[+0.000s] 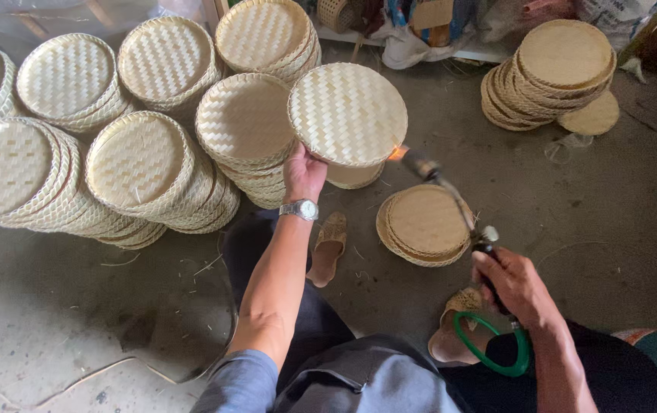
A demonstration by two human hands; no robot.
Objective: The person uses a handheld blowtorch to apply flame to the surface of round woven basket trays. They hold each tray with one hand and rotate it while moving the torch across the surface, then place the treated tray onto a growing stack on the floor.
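My left hand (pixel 303 173), with a metal wristwatch (pixel 300 209) on the wrist, grips the lower edge of a round woven bamboo tray (pixel 348 113) and holds it up, face toward me. My right hand (pixel 513 284) is closed around the handle of a gas torch (pixel 451 197). The torch nozzle points up and left, and a small orange flame (pixel 398 153) burns at the tray's lower right rim. A green hose (pixel 489 353) loops from the torch below my right hand.
Several stacks of woven trays (pixel 137 160) lean at the left and back. A low stack (pixel 426 224) lies on the concrete floor by the torch, another pile (pixel 558 69) at the back right. Sandalled feet (pixel 328 246) rest below.
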